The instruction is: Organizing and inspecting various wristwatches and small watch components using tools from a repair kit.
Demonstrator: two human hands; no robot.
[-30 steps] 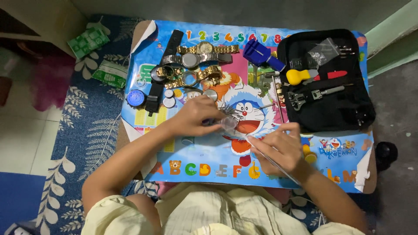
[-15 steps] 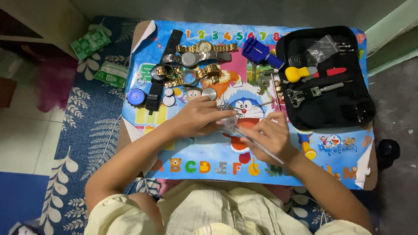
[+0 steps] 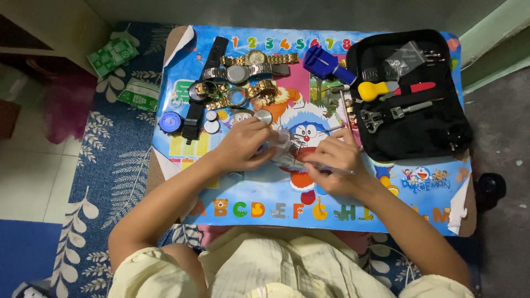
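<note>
Hard to make out: a small clear thing (image 3: 280, 144) in the middle of the frame, half hidden by fingers, maybe a little plastic bag or a watch part. Cannot tell which.

Left hand (image 3: 243, 144) curled narrow, grip pinching the left side of the clear thing. Right hand (image 3: 334, 160) just right of it, grip closed on a thin metal tool (image 3: 337, 170), tip hidden under the fingers. Hands close, the clear thing between them, low over the colourful cartoon mat (image 3: 276, 204) on the bench.

Upper middle of the frame: a crowd of watches (image 3: 251, 74), gold and silver, right above the left hand. A blue round watch (image 3: 170, 121) at the mat's left edge. A blue tool (image 3: 326, 63) near the top. Upper right: an open black tool case (image 3: 419, 121) with a yellow-handled tool (image 3: 372, 90) inside, near the right hand.

Bare room on the mat along the bottom row of letters. Arms cut off at the frame's bottom.
</note>
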